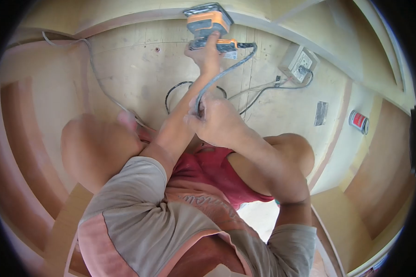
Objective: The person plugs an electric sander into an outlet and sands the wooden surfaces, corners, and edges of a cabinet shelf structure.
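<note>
An orange and dark grey electric sander (210,23) is at the top of the head view, its flat pad up by the edge of a pale wooden rail (138,19). My left hand (203,54) is closed around the sander's body, with that arm stretched forward. From the sander's end a dusty power cord (233,67) curves back towards me. Lower down and closer to my body, my right hand (212,119) is closed on this cord. Whether the pad touches the rail I cannot tell.
A socket box (302,64) with a plug in it sits at the right on the pale wooden panel. Loose cables (259,94) run across the panel. A small red-labelled can (358,122) and a grey rectangular piece (321,113) lie further right. Wooden cabinet sides surround me.
</note>
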`<move>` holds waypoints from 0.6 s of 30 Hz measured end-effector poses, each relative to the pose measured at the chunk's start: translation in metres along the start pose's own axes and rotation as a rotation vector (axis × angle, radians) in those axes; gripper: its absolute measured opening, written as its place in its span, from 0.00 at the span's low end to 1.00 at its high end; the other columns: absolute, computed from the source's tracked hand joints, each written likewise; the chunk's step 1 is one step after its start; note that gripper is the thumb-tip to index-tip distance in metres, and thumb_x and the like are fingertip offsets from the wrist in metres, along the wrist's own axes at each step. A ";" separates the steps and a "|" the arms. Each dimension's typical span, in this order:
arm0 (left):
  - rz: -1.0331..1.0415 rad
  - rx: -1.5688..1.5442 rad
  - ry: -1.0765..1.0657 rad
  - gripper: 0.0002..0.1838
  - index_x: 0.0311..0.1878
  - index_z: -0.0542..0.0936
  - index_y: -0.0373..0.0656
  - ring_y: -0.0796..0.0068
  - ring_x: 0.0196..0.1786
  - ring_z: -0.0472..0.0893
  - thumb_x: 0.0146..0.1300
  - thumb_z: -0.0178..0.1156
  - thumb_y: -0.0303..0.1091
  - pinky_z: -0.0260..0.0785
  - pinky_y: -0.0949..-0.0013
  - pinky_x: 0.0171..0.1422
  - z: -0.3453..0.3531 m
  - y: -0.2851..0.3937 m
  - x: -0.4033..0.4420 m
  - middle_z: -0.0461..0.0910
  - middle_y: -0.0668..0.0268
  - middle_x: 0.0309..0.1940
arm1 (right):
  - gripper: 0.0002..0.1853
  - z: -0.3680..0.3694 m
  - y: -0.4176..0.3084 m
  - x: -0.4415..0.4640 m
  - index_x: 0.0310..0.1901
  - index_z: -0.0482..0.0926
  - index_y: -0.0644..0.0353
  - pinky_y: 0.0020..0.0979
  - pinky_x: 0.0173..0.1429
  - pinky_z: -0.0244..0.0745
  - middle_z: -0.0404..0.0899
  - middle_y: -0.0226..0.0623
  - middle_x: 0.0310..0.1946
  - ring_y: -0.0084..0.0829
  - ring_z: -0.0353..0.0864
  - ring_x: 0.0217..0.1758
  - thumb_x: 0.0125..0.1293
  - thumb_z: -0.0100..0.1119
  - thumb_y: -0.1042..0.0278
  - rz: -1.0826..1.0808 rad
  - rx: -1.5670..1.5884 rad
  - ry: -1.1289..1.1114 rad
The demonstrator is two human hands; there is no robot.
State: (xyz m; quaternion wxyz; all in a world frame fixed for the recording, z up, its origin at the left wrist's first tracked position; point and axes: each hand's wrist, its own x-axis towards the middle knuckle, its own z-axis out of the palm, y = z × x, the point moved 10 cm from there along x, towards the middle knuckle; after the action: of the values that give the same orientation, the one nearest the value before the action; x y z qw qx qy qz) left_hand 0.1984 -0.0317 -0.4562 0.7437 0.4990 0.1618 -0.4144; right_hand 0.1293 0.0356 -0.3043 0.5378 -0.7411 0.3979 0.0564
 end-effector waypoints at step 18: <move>0.218 0.372 0.053 0.47 0.63 0.50 0.33 0.60 0.50 0.76 0.49 0.72 0.37 0.80 0.63 0.36 -0.023 0.007 0.018 0.64 0.46 0.52 | 0.21 -0.006 0.005 -0.001 0.46 0.69 0.72 0.29 0.36 0.73 0.79 0.39 0.29 0.25 0.78 0.29 0.57 0.63 0.65 0.008 0.132 -0.008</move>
State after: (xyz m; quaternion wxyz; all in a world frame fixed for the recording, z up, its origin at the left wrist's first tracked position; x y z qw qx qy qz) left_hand 0.2190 -0.0188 -0.4739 0.6747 0.6529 0.0471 -0.3410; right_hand 0.1230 0.0310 -0.3052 0.5867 -0.7024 0.4014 0.0350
